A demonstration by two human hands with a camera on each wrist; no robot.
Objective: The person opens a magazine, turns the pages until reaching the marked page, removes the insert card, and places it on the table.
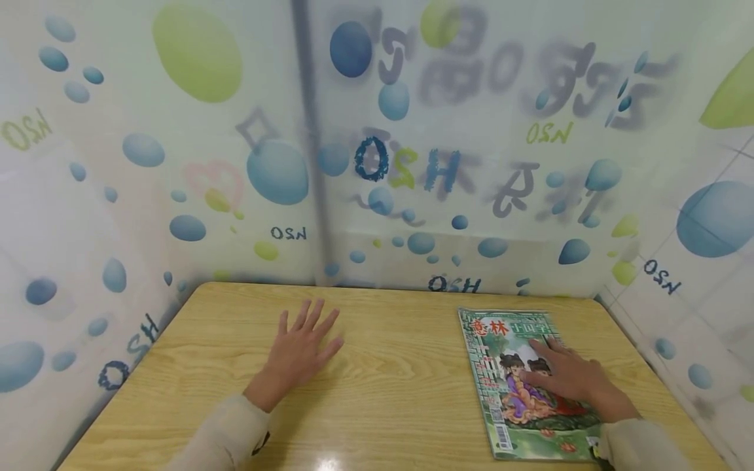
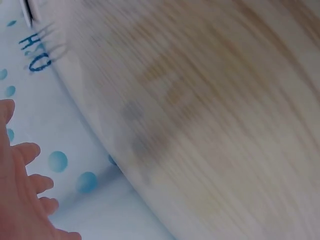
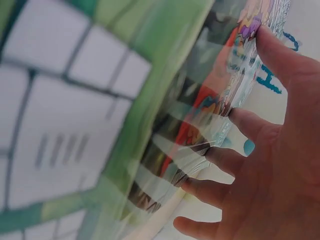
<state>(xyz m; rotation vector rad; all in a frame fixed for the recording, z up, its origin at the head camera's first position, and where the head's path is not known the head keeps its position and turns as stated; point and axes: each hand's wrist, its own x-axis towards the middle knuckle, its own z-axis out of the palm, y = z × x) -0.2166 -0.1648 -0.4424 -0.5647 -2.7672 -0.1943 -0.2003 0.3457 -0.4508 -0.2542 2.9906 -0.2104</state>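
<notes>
A magazine [image 1: 530,432] with a green illustrated cover of two cartoon figures lies flat on the right part of the wooden table [image 1: 400,366]. My right hand [image 1: 574,379] rests on its right side, fingers spread and straight. In the right wrist view the fingertips of the right hand [image 3: 265,135] touch the glossy magazine cover [image 3: 170,105]. Over the left half of the table my left hand [image 1: 297,356] is spread with nothing in it; whether it touches the wood I cannot tell. The left wrist view shows the left hand [image 2: 22,190] at its left edge, fingers apart.
A pale curtain [image 1: 377,216] printed with blue and green drops and H2O lettering hangs behind the table and along both sides. On the right, tiles [image 1: 730,157] show faintly through it.
</notes>
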